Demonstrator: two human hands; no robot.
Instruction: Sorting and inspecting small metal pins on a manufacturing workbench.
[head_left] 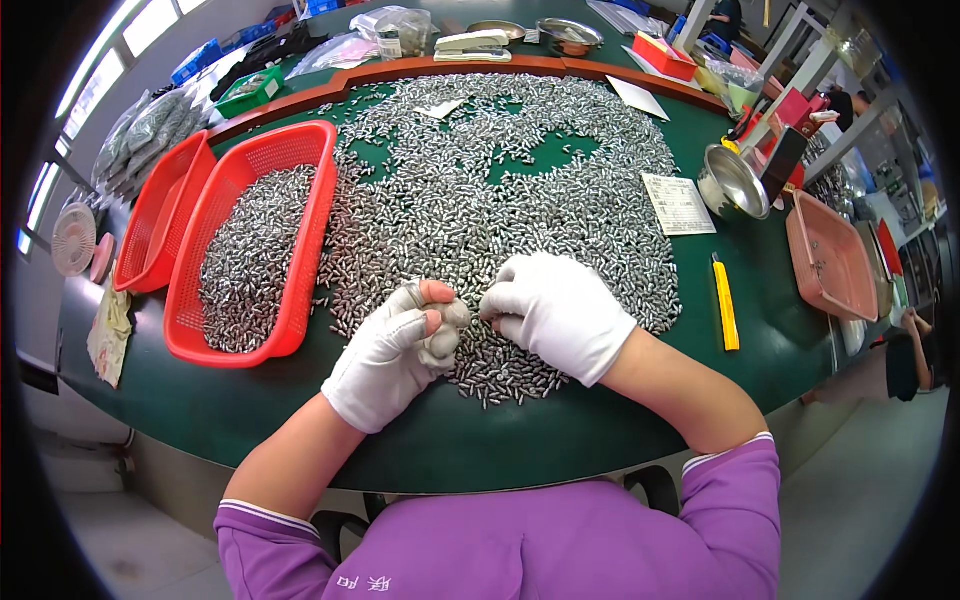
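Observation:
A wide layer of small silvery metal parts (420, 230), short and bullet-shaped, covers the middle of the green table (650, 375). My left hand (395, 350) wears a white glove with the thumb and index fingertips bare. Its fingers are curled over the near left part of the layer; whatever they hold is hidden. Just right of it, my gloved right hand (560, 310) reaches down with bent fingers drawn together at the parts. Its fingertips are mostly hidden, so I cannot make out what is between them. More of the same parts fill a red perforated basket (320, 235) on the left.
Another red basket (150, 245) stands farther left. To the right lie a printed paper slip (680, 207), a yellow cutter-like tool (725, 305), a tilted steel bowl (735, 182) and a pink tray (838, 262). A raised brown wooden edge (400, 68) borders the table's far side.

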